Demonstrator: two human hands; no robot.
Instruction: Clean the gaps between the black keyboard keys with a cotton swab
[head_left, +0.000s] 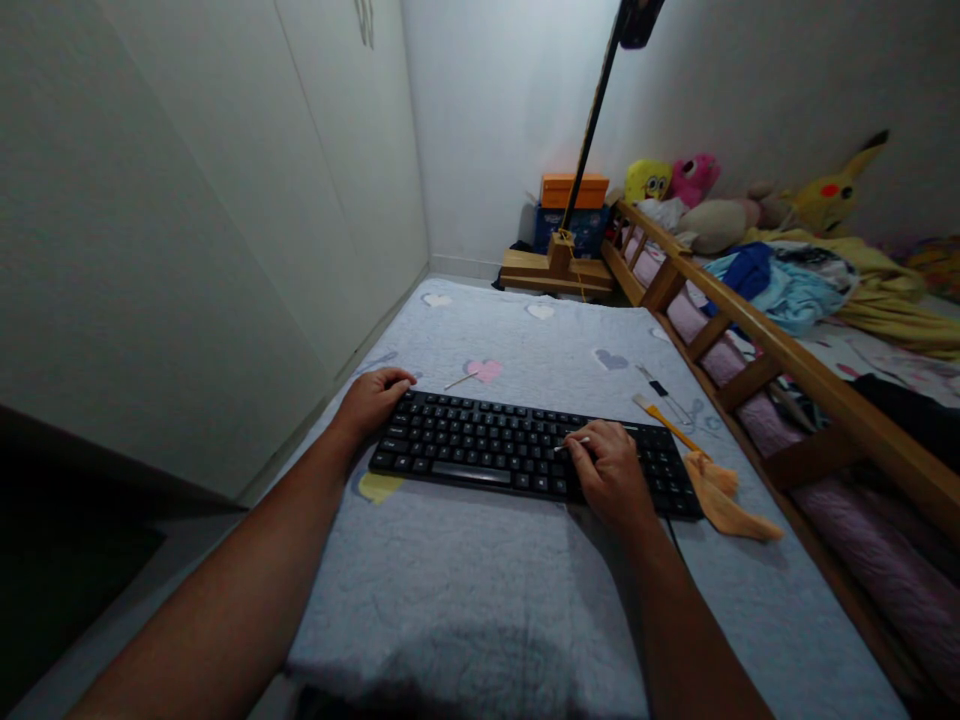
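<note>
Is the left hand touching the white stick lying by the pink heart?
Apart. The head view shows a strip of pale blue cover between the left hand and the white stick.

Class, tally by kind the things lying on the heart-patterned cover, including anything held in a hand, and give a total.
Keyboard: 1
Thin white sticks: 2 (lying stick, plus held stick in the right hand)
Brush: 1
Metal tool with a black part: 1
Orange cloth: 1
Total: 6
</note>
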